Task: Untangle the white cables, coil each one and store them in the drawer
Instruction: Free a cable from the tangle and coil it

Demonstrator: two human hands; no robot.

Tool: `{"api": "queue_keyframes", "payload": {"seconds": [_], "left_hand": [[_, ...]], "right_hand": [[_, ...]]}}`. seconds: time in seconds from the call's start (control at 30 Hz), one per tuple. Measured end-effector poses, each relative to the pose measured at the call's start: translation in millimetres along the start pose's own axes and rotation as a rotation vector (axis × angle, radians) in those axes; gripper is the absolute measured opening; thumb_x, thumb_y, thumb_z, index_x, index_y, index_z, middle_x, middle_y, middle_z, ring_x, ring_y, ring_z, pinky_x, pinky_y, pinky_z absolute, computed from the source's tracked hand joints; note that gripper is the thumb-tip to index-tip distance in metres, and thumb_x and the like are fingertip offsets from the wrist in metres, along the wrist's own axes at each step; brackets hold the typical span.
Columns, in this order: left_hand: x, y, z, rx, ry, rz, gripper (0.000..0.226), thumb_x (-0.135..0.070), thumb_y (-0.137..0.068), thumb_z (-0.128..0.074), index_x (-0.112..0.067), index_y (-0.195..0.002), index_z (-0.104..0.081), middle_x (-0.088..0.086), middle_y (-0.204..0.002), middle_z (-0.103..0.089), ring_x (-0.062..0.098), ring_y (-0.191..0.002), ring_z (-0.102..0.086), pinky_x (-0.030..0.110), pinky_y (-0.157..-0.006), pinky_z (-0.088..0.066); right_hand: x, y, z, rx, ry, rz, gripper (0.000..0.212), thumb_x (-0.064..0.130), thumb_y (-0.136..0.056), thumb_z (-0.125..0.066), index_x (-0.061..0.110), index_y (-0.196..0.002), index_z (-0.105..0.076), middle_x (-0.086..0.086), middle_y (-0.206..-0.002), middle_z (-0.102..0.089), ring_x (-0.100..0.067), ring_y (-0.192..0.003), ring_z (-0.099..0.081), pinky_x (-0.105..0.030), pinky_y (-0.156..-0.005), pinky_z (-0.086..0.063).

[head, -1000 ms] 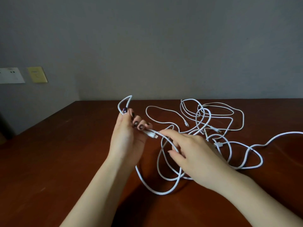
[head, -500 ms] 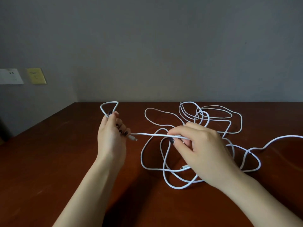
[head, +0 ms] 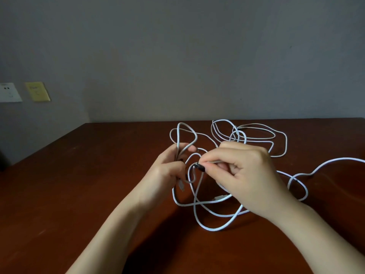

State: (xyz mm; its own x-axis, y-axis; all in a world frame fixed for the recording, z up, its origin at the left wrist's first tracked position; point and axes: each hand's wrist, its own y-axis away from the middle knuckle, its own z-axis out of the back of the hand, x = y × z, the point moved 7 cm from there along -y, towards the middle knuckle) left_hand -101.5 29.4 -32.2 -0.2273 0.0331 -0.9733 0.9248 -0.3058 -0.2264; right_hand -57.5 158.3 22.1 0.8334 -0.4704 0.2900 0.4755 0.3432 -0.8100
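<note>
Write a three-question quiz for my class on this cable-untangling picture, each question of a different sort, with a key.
1. True or false: the left hand holds a loop of white cable raised above the table.
2. The right hand is: A) flat on the table; B) pinching a cable strand; C) opening a drawer.
3. Fill in: the wall plate beside the white socket is coloured ____.

Key: 1 true; 2 B; 3 yellow.
</note>
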Motion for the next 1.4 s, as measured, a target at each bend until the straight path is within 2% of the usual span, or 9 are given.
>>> {"api": "queue_keyframes", "payload": {"seconds": [0.27,0.43,0.57,0.63,0.87,0.93,1.1,1.27,1.4], "left_hand": [[-10.4,11.6,-38.7,0.235,-0.262,-0.096,0.016,-0.001,-0.090,-0.059,-0.009,-0.104,-0.060,-0.004,-0.078,-0.060,0.001,-0.060,-0.054,0.019,-0.058,-0.048],[-4.2,11.9,-38.2,0.281,-0.250,-0.010,0.011,-0.015,-0.092,-0.056,-0.024,-0.093,-0.063,-0.004,-0.065,-0.056,0.007,-0.050,-0.049,0.025,-0.048,-0.042],[-1.8,13.8,-39.5,0.361,-0.226,0.018,0.015,-0.011,-0.090,-0.050,-0.002,-0.101,-0.056,-0.003,-0.087,-0.069,0.011,-0.057,-0.046,0.024,-0.044,-0.040],[-5.4,16.2,-42.9,0.394,-0.153,0.005,0.010,-0.012,-0.089,-0.050,-0.009,-0.094,-0.059,-0.001,-0.080,-0.067,0.013,-0.057,-0.045,0.020,-0.043,-0.038],[-13.6,10.9,-33.3,0.163,0.056,-0.036,0.044,-0.035,-0.096,-0.038,-0.019,-0.063,-0.062,-0.004,-0.042,-0.034,0.007,-0.036,-0.028,0.015,-0.039,-0.026],[-15.4,9.9,-28.2,0.116,0.135,-0.037,0.047,-0.034,-0.097,-0.039,-0.022,-0.056,-0.058,-0.006,-0.042,-0.031,0.007,-0.039,-0.023,0.019,-0.042,-0.019],[-17.2,6.0,-11.8,-0.021,0.299,-0.028,0.041,-0.034,-0.091,-0.038,-0.016,-0.055,-0.048,-0.006,-0.047,-0.024,0.007,-0.045,-0.016,0.024,-0.046,-0.012],[-11.3,5.2,-4.9,-0.125,0.461,0.018,0.036,-0.025,-0.102,-0.027,-0.016,-0.075,-0.050,-0.008,-0.051,-0.026,0.008,-0.050,-0.014,0.024,-0.048,-0.011],[-9.9,5.3,-0.9,-0.207,0.414,0.007,0.036,-0.024,-0.102,-0.027,-0.015,-0.078,-0.052,-0.007,-0.051,-0.029,0.010,-0.052,-0.014,0.023,-0.048,-0.011]], "right_hand": [[-10.9,-0.8,4.4,-0.023,-0.152,-0.096,0.017,0.027,-0.083,-0.058,0.018,-0.077,-0.072,0.013,-0.061,-0.059,-0.010,-0.052,-0.054,-0.008,-0.053,-0.034],[-21.5,1.2,11.5,-0.131,-0.108,-0.193,0.003,0.020,-0.076,-0.070,0.018,-0.077,-0.072,0.010,-0.052,-0.052,-0.002,-0.047,-0.047,-0.004,-0.050,-0.031],[-34.0,3.7,17.6,-0.174,-0.064,-0.313,0.016,0.033,-0.066,-0.076,0.026,-0.077,-0.068,0.005,-0.055,-0.050,-0.004,-0.053,-0.048,-0.009,-0.052,-0.034],[-41.2,3.6,16.5,-0.170,-0.127,-0.379,0.025,0.039,-0.062,-0.081,0.025,-0.077,-0.068,0.003,-0.057,-0.051,-0.006,-0.053,-0.046,-0.012,-0.052,-0.034],[-47.4,6.6,6.2,-0.124,-0.237,-0.498,0.026,0.055,-0.075,-0.065,0.030,-0.081,-0.067,-0.004,-0.071,-0.066,-0.024,-0.070,-0.062,-0.033,-0.063,-0.047],[-44.2,7.2,6.3,-0.134,-0.199,-0.480,0.020,0.050,-0.084,-0.055,0.033,-0.078,-0.063,0.001,-0.063,-0.061,-0.025,-0.056,-0.053,-0.037,-0.057,-0.041],[-36.9,8.5,0.5,-0.081,-0.143,-0.422,0.022,0.016,-0.095,-0.050,0.036,-0.098,-0.058,0.006,-0.067,-0.061,-0.007,-0.044,-0.041,-0.020,-0.048,-0.033],[-17.2,11.1,-10.9,-0.102,-0.185,-0.352,0.051,0.014,-0.095,-0.051,0.049,-0.127,-0.033,0.014,-0.084,-0.065,-0.005,-0.061,-0.061,-0.008,-0.058,-0.040],[-12.4,12.7,-6.2,-0.247,-0.217,-0.257,0.048,0.009,-0.091,-0.055,0.040,-0.127,-0.045,0.016,-0.092,-0.057,-0.009,-0.052,-0.060,-0.009,-0.057,-0.040]]}}
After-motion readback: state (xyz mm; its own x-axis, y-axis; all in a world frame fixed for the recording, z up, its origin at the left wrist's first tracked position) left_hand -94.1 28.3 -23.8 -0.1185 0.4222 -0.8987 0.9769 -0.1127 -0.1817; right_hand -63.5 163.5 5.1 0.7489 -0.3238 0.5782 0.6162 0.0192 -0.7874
